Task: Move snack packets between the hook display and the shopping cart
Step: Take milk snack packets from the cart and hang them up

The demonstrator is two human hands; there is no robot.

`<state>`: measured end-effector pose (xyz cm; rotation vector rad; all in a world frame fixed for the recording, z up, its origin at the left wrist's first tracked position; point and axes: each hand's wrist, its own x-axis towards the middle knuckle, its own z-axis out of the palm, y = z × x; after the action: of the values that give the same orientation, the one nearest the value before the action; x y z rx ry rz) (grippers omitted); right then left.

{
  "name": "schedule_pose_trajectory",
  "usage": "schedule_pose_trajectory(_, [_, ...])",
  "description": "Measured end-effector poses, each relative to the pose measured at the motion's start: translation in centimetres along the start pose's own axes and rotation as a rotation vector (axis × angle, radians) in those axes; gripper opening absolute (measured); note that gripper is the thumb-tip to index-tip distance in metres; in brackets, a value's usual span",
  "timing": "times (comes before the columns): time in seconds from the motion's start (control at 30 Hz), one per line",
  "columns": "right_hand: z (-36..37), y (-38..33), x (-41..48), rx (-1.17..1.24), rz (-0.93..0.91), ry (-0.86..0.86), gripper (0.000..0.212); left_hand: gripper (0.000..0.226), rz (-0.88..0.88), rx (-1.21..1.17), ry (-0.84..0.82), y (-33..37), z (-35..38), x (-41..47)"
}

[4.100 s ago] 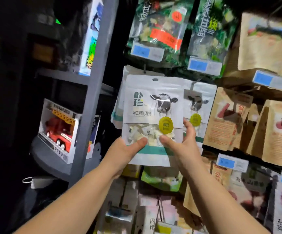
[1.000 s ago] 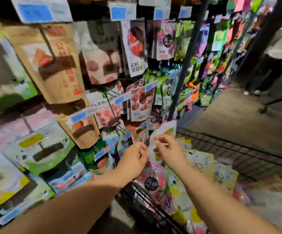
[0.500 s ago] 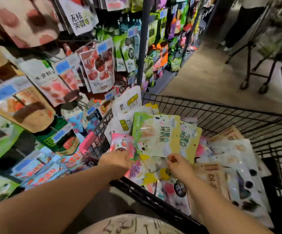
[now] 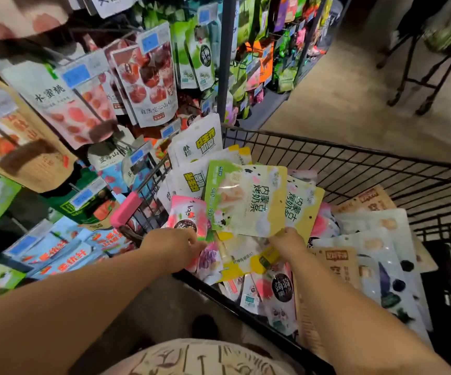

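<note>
A black wire shopping cart (image 4: 354, 155) with a pink handle stands before me, heaped with snack packets. My right hand (image 4: 286, 243) pinches the lower edge of a green and yellow packet (image 4: 246, 198), which tilts up above the pile. A second packet of the same kind (image 4: 302, 207) lies just behind it. My left hand (image 4: 175, 246) rests at the cart's near left rim, fingers against a pink packet (image 4: 189, 215); whether it grips that packet is unclear. The hook display (image 4: 143, 77) on the left carries hanging packets with blue price tags.
A dark upright post (image 4: 227, 58) divides the display just beyond the cart's far left corner. More hanging packets (image 4: 270, 50) run along the aisle. A black metal stand (image 4: 421, 77) stands on the tan floor at the upper right. White, brown and pink packets fill the cart's right side.
My view swung from the cow-print packet at the display down and right to the cart. Over the last half second both hands stayed in the cart, the right still lifting the green and yellow packet.
</note>
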<state>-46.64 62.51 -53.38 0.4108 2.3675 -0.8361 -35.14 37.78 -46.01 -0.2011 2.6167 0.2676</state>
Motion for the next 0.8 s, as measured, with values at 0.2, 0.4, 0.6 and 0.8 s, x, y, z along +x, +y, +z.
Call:
schedule_pose_trajectory(0.2, [0.6,-0.5,1.8,0.103,0.053,0.023,0.044,0.044,0.017,0.048,0.060,-0.2,0.3,0.2])
schedule_pose_trajectory(0.4, [1.5,-0.5,2.4,0.270,0.053,0.055,0.073,0.044,0.000,0.025,0.057,-0.1,0.1,0.0])
schedule_pose_trajectory(0.6, [-0.5,-2.0,0.5,0.653,-0.093,0.193,0.039,0.048,-0.003,0.023,0.037,-0.2,0.3,0.0])
schedule_pose_trajectory(0.8, [-6.6,-5.5,-4.1,0.799,-0.378,0.348,0.015,0.047,0.003,0.049,-0.006,0.0,0.1,-0.2])
